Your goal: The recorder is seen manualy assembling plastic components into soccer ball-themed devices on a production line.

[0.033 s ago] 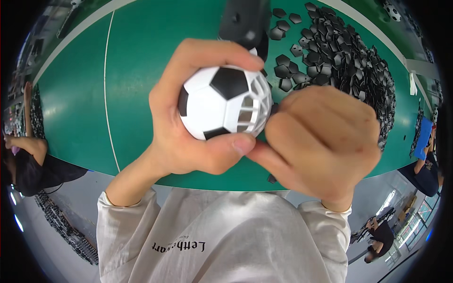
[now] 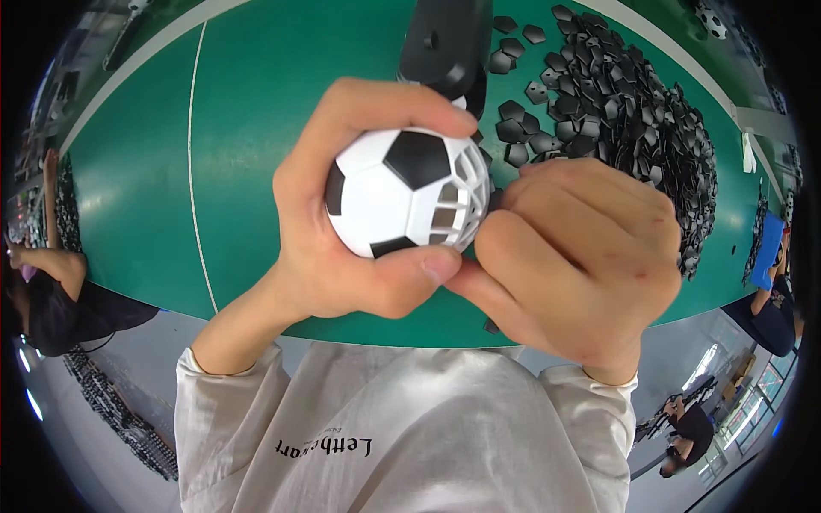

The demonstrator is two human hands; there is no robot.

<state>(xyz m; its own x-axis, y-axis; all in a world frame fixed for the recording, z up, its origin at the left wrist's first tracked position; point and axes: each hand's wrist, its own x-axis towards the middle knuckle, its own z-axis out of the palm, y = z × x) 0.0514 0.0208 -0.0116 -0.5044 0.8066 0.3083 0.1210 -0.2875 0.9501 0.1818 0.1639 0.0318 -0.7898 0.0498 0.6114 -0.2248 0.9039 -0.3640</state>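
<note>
A small white toy soccer ball (image 2: 376, 195) with black pentagons rests in my left hand (image 2: 312, 222). The thumb presses its lower right and the index finger curves over its top. On its right side the ball has a white openwork lattice with gaps. My right hand (image 2: 590, 256) is closed against that side, its fingers curled and its thumb near my left thumb tip. A bit of something dark shows between the curled fingers and the ball; most of it is hidden by the hand.
Behind the ball stands a black rounded device (image 2: 445, 51). To its right, a large heap of black pentagon pieces (image 2: 633, 111) spreads over the green table (image 2: 248, 154). A white line crosses the table at left. Other people sit at both sides.
The ball and my left hand have shifted slightly down. My right hand has moved a little left. The black device appears slightly lower.
</note>
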